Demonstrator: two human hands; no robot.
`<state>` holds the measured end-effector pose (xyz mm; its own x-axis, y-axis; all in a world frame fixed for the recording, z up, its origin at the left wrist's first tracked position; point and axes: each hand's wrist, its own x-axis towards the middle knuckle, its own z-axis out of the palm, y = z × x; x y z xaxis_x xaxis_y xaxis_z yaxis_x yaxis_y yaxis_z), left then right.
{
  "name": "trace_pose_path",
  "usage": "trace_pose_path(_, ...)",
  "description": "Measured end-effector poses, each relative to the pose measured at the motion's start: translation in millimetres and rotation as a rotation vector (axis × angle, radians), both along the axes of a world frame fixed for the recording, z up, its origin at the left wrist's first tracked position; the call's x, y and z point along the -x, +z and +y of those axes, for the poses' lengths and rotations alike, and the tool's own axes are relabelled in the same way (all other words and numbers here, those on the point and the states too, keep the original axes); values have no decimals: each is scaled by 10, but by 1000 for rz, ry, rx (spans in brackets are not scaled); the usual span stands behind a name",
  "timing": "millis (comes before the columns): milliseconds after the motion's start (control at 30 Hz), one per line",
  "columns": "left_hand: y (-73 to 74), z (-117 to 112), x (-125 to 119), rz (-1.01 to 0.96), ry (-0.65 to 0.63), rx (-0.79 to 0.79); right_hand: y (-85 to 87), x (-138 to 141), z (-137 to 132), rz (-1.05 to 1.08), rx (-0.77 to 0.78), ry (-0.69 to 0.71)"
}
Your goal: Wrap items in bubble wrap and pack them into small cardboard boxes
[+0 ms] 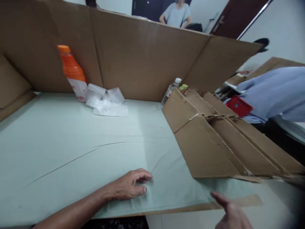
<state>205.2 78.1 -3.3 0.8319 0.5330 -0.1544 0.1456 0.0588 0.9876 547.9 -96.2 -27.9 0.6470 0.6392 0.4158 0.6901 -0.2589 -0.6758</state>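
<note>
A white-labelled orange bottle (72, 68) stands by the tall cardboard screen (147, 57), clear plastic packaging (109, 101) beside it. Farther right is a white-capped water bottle (171, 91) (a yellow-green cap (183, 86) peeks out beside it). A red phone (240, 106) shows against a light-blue shirt (274, 90); beyond the screen, near a dark-red door (238, 16), is a person in a pale T-shirt (176, 16).

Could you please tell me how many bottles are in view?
2 for sure: orange bottle, left; clear bottle, by the cardboard box; the green top beside it may be a partly hidden third.
</note>
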Motion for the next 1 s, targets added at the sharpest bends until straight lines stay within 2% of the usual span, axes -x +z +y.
trace_pose_path(33, 19, -27, 102, 17, -3, 7, -6, 249, 85, -6, 3, 86)
trace_pose_path(100, 71, -61, 293, 48, -28, -7, 6, 713, 389, -11, 13, 371)
trace_pose_path(167, 140, -48, 484, 71, -54, -70, 41, 1132, 812, -57, 46, 714)
trace_pose_path(233, 216, 35, 703, 79, -5, -187, 78, 1535, 1270, -156, 52, 961)
trace_pose_path(300, 293, 208, 984, 80, 209, -353, 101, 1960, 1677, -257, 66, 1120)
trace_pose_path(367, 382, 468, 1361, 99, 516, -495, 106, 2413, 1973, -324, 67, 1249)
trace_pose_path(467, 601, 927, 2130, 179, 933, -626, 97, 3054, 2173, -348, 34, 1422)
trace_pose_path(533, 827, 1188, 2732, 257, 1200, -723, 92, 3365, 2196, -367, 27, 1519)
trace_pose_path(600, 1088, 1356, 3330, 343, 1425, -819, 86, 3536, 2195, -387, 37, 1581)
trace_pose_path(667, 1329, 1424, 3859, 473, 1641, -944, 76, 3579, 2206, -378, 37, 1601)
trace_pose_path(767, 1548, 1395, 4445, 654, 1813, -1064, 63, 3530, 2247, -332, 18, 1599)
trace_pose_path(867, 1596, 1319, 4773, 853, 1855, -1058, 69, 3499, 2281, -316, 18, 1587)
trace_pose_path(1000, 1539, 1200, 4872, 966, 1763, -1029, 86, 3519, 2297, -313, 20, 1577)
